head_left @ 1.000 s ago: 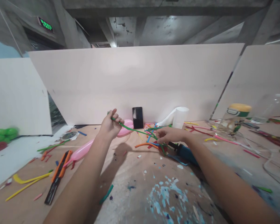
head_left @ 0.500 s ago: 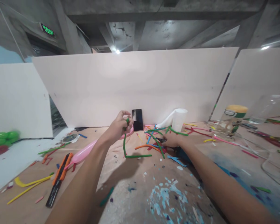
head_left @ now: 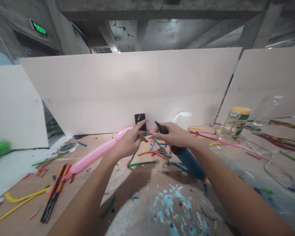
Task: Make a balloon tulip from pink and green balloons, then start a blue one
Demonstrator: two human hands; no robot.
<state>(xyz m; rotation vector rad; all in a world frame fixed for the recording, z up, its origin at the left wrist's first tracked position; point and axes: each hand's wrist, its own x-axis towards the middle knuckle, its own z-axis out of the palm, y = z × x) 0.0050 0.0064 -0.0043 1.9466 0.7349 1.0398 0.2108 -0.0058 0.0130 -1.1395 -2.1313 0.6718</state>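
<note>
We see a thin green balloon (head_left: 141, 163) near the middle of the table (head_left: 137, 196), one end up in our left hand (head_left: 129, 141) and the rest running down, bending sharply and lying flat toward the right. Our left thumb and fingers pinch that end, a green bit showing at the fingertips, while the index finger points out straight. Our right hand (head_left: 174, 135) is closed around the upper part of a blue pump (head_left: 192, 163), which tilts so that its black nozzle (head_left: 161, 127) points up and leftward, near the pinched end but apart from it. Below our hands we have a loose heap of limp balloons (head_left: 151, 152). Toward the table's far edge, a phone (head_left: 139, 117) leans on a white board (head_left: 137, 88), and a white roll (head_left: 186, 119) stands right of it. Nearer the left edge lie a long pink balloon (head_left: 94, 155) and an orange-and-black cutter (head_left: 55, 193); toward the right edge stands a yellow-lidded bottle (head_left: 236, 123).
</note>
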